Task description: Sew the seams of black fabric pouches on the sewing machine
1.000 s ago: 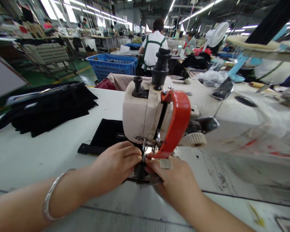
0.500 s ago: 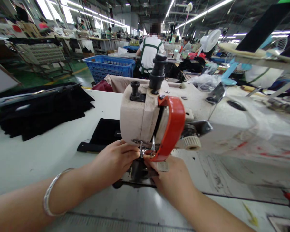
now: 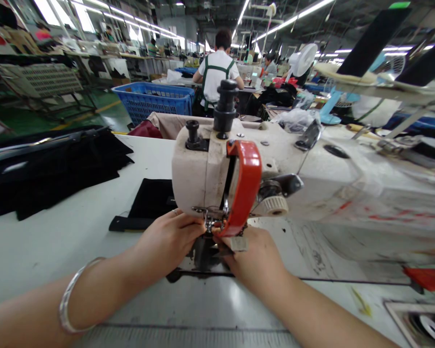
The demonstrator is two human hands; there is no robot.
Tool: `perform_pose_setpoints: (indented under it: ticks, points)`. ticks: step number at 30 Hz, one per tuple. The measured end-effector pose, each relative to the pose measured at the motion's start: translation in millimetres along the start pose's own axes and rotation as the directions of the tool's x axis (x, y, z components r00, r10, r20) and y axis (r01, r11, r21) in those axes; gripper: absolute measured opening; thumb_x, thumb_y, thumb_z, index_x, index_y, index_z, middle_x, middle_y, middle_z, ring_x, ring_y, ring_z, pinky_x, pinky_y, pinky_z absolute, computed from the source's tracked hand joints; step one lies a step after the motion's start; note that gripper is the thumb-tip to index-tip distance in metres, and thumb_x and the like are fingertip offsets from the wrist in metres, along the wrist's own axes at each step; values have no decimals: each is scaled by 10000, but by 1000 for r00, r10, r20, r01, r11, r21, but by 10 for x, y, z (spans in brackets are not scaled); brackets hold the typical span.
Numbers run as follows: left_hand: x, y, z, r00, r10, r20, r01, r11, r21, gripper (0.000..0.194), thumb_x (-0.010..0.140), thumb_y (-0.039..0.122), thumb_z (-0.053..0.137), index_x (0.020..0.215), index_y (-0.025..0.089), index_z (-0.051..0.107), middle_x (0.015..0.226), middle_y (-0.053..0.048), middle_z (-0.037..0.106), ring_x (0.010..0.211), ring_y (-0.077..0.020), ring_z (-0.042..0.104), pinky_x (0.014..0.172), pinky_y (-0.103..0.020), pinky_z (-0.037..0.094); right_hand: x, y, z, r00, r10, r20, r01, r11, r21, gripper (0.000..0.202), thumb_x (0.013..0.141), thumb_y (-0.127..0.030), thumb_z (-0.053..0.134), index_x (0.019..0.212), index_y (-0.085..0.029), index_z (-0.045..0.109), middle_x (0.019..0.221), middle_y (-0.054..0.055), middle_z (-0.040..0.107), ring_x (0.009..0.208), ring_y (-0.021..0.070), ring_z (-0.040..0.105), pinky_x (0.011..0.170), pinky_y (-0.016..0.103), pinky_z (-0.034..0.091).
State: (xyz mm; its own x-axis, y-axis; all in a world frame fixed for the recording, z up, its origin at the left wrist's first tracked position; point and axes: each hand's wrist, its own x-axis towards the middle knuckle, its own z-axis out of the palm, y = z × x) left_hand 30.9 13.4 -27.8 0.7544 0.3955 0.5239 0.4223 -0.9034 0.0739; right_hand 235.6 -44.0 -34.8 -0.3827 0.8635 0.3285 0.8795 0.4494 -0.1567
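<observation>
A white sewing machine [image 3: 190,169] with a red guard [image 3: 247,186] stands in the middle of the view. My left hand [image 3: 172,237] is at the left of the needle area, fingers pressed together on the black fabric [image 3: 148,200], which extends leftward behind the hand. On the other side of the needle, my right hand [image 3: 255,251] has its fingertips closed beside the presser foot, partly hidden by the red guard. Whatever is between the right fingers is too hidden to name. A silver bracelet [image 3: 67,295] circles my left wrist.
Black fabric pieces [image 3: 58,166] lie in a pile at the left of the white table [image 3: 32,261]. Behind the machine are a blue basket [image 3: 154,99] and a person [image 3: 217,72] in a white shirt. Thread cones [image 3: 373,43] stand on a rack at the upper right.
The whole view has shifted slightly, so the machine and both hands appear a little further left. Both hands keep nearly the same places beside the needle.
</observation>
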Motion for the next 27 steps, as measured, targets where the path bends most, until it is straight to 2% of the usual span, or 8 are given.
perform_pose_setpoints:
  ticks: [6, 12, 20, 27]
  points:
    - [34, 5, -10, 1000, -16, -11, 16, 1000, -6, 303, 925, 27, 396, 881, 149, 670, 882, -53, 729, 863, -197, 698, 858, -330, 583, 8, 17, 12, 1000, 18, 6, -18, 999, -29, 222, 776, -130, 618, 959, -207, 716, 860, 63, 735, 681, 205, 664, 557, 270, 448]
    - [23, 18, 9, 997, -66, -31, 66, 998, -3, 310, 921, 37, 417, 893, 178, 692, 892, -42, 745, 893, -190, 708, 898, -320, 569, 13, 31, 33, 1000, 27, -4, -27, 999, -22, 169, 780, -132, 607, 887, -207, 714, 809, 60, 725, 667, 205, 662, 537, 263, 418]
    - [29, 5, -9, 996, -81, -35, 80, 996, -33, 328, 947, 91, 411, 854, 174, 715, 839, -45, 752, 810, -188, 721, 800, -297, 585, -1, 40, 47, 999, 30, 15, -30, 1000, 9, 125, 800, -132, 590, 826, -207, 686, 761, 46, 698, 665, 193, 648, 532, 257, 381]
    - [-2, -32, 16, 993, -105, 43, 109, 990, -86, 296, 917, 99, 454, 954, 191, 733, 885, -42, 761, 901, -216, 719, 857, -343, 583, 9, 32, 28, 996, 44, 80, -45, 999, 17, 132, 776, -113, 589, 828, -195, 679, 773, 52, 685, 662, 189, 625, 540, 259, 375]
